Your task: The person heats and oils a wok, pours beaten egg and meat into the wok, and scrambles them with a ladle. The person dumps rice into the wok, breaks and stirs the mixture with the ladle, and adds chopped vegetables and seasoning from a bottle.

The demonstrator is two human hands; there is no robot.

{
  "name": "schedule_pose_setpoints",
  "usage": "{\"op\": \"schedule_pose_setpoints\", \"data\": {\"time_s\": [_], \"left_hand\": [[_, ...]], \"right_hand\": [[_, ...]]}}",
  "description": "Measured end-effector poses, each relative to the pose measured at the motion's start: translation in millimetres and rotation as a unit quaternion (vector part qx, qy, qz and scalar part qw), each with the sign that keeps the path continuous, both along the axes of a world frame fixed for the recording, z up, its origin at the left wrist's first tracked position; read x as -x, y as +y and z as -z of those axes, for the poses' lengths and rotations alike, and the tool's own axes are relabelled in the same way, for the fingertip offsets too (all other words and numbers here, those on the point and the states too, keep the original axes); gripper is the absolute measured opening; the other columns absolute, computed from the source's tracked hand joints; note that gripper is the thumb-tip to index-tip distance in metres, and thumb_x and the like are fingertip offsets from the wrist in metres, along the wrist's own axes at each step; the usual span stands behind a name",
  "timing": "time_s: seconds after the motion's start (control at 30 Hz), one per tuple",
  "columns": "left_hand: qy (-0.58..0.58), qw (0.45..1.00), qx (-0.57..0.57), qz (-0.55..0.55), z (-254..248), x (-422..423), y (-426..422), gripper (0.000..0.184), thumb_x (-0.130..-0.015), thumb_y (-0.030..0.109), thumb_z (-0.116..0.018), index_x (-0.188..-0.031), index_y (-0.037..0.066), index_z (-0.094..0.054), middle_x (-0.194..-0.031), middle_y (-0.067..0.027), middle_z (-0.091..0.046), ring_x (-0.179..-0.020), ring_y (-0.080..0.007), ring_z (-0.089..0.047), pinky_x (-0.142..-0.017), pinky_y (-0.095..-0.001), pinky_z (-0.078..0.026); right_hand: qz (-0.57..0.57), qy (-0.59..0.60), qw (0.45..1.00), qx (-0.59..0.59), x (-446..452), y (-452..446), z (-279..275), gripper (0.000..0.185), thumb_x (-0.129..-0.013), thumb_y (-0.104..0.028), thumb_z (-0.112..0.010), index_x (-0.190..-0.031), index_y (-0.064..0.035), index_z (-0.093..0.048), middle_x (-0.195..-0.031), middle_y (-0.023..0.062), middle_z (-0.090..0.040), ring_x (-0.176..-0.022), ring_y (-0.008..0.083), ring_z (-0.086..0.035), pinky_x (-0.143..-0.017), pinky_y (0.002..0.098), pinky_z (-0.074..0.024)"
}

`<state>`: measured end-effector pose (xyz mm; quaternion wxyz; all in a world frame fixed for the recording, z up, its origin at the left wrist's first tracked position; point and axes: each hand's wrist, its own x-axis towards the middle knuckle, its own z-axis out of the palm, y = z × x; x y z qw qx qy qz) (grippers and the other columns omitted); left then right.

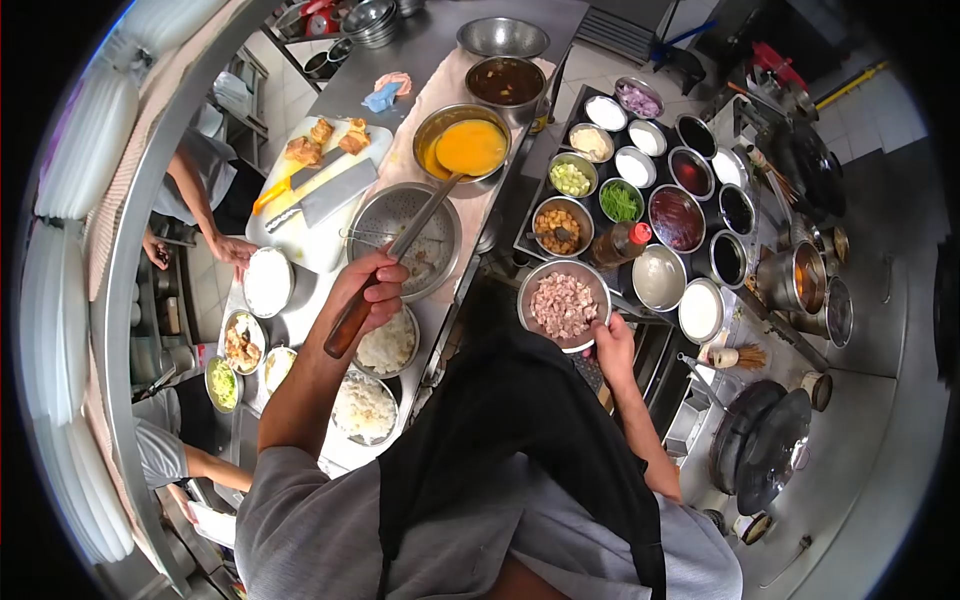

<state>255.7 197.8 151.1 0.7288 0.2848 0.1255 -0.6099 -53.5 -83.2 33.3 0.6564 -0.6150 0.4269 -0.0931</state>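
Note:
My left hand (pixel 372 290) is closed around the wooden handle of a ladle (pixel 418 220). The ladle's far end, full of orange-yellow liquid that looks like beaten egg, is over or in a metal bowl (pixel 427 123) of the same liquid; whether it touches is unclear. Under my left forearm and the handle sits a perforated metal colander (pixel 372 215). With fingers at its lower right rim, my right hand (pixel 612 348) holds a metal bowl (pixel 524 312) of diced pink meat (pixel 563 306) in front of my apron.
Left, a white cutting board (pixel 318 245) bears a cleaver (pixel 338 193) and browned meat pieces; bowls of rice (pixel 364 407) stand nearer. Right are several seasoning containers, a red-capped bottle (pixel 638 234) and woks (pixel 775 450). A co-worker's hand (pixel 236 252) touches a white bowl (pixel 269 282).

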Motion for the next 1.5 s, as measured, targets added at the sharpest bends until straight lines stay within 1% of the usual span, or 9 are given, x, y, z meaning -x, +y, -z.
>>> {"op": "schedule_pose_setpoints", "data": {"time_s": [0.13, 0.37, 0.53, 0.73, 0.83, 1.07, 1.17, 1.33, 1.5], "left_hand": [[0.002, 1.000, -0.011, -0.004, 0, -2, 10, 0.014, -0.101, 0.015, -0.043, -0.087, 0.014, -0.045, -0.064, 0.0069, -0.043, -0.038, -0.0032, -0.040, -0.033, -0.0228, -0.032], [-0.016, 1.000, -0.007, 0.018, -9, -7, 22, 0.006, -0.101, 0.014, -0.042, -0.098, 0.015, -0.047, -0.065, 0.0067, -0.043, -0.039, -0.0031, -0.040, -0.033, -0.0224, -0.032], [-0.029, 0.999, 0.010, 0.027, -9, -11, 32, 0.008, -0.101, 0.012, -0.041, -0.103, 0.015, -0.048, -0.067, 0.0064, -0.044, -0.039, -0.0035, -0.041, -0.034, -0.0221, -0.035], [-0.031, 0.999, 0.018, 0.032, -19, -11, 41, 0.024, -0.102, 0.011, -0.041, -0.124, 0.013, -0.050, -0.067, 0.0062, -0.045, -0.039, -0.0039, -0.042, -0.034, -0.0224, -0.036], [-0.031, 0.999, 0.007, 0.038, -31, -8, 46, 0.036, -0.099, 0.011, -0.045, -0.134, 0.019, -0.049, -0.069, 0.0042, -0.046, -0.038, -0.0061, -0.041, -0.032, -0.0232, -0.033], [-0.101, 0.990, -0.068, 0.065, -80, 24, 51, 0.059, -0.095, 0.010, -0.045, -0.152, 0.018, -0.034, -0.065, 0.0033, -0.045, -0.035, -0.0064, -0.039, -0.030, -0.0231, -0.030], [-0.130, 0.984, -0.091, 0.087, -98, 47, 57, 0.060, -0.094, 0.010, -0.046, -0.153, 0.017, -0.033, -0.065, 0.0022, -0.045, -0.035, -0.0074, -0.039, -0.029, -0.0247, -0.032], [-0.098, 0.984, -0.109, 0.101, -114, 98, 59, 0.061, -0.094, 0.005, -0.043, -0.153, 0.018, -0.033, -0.065, -0.0012, -0.044, -0.033, -0.0116, -0.039, -0.029, -0.0295, -0.036], [-0.087, 0.973, -0.123, 0.175, -120, 158, 43, 0.068, -0.093, 0.003, -0.044, -0.156, 0.018, -0.027, -0.064, -0.0032, -0.042, -0.033, -0.0126, -0.037, -0.031, -0.0289, -0.034]], "right_hand": [[0.020, 0.016, 1.000, 0.010, -18, 13, -8, 0.019, -0.096, -0.014, -0.051, -0.102, 0.0017, -0.060, -0.072, 0.0057, -0.065, -0.049, 0.0102, -0.058, -0.042, 0.0254, -0.0443], [0.025, -0.023, 0.999, 0.023, -66, 16, 9, 0.020, -0.095, -0.016, -0.051, -0.100, 0.0021, -0.059, -0.071, 0.0062, -0.064, -0.049, 0.0111, -0.060, -0.041, 0.0259, -0.0451], [0.042, -0.019, 0.999, 0.030, -98, 17, 7, 0.019, -0.095, -0.015, -0.052, -0.098, 0.0018, -0.059, -0.070, 0.0072, -0.064, -0.047, 0.0119, -0.059, -0.039, 0.0273, -0.0446], [0.042, -0.026, 0.995, 0.084, -138, 15, 16, 0.023, -0.095, -0.018, -0.053, -0.092, 0.0041, -0.059, -0.064, 0.0090, -0.063, -0.047, 0.0159, -0.062, -0.040, 0.0308, -0.0478], [0.035, -0.022, 0.995, 0.092, -158, 11, 26, 0.023, -0.096, -0.018, -0.052, -0.092, 0.0039, -0.060, -0.064, 0.0087, -0.064, -0.047, 0.0163, -0.063, -0.041, 0.0315, -0.0478], [0.051, -0.057, 0.995, 0.064, -178, 10, 30, 0.021, -0.096, -0.015, -0.051, -0.094, 0.0027, -0.061, -0.064, 0.0075, -0.063, -0.047, 0.0162, -0.063, -0.041, 0.0321, -0.0482], [0.047, -0.073, 0.995, 0.044, -168, 15, 17, 0.020, -0.096, -0.015, -0.052, -0.097, 0.0030, -0.060, -0.067, 0.0073, -0.063, -0.049, 0.0151, -0.063, -0.042, 0.0310, -0.0486], [0.070, -0.109, 0.991, 0.018, -125, 17, 28, 0.022, -0.096, -0.015, -0.053, -0.104, 0.0035, -0.059, -0.069, 0.0083, -0.064, -0.051, 0.0147, -0.064, -0.042, 0.0304, -0.0492], [0.094, -0.110, 0.989, -0.024, -32, 20, 38, 0.024, -0.096, -0.018, -0.053, -0.103, 0.0045, -0.057, -0.073, 0.0098, -0.065, -0.052, 0.0155, -0.064, -0.042, 0.0305, -0.0502]]}}
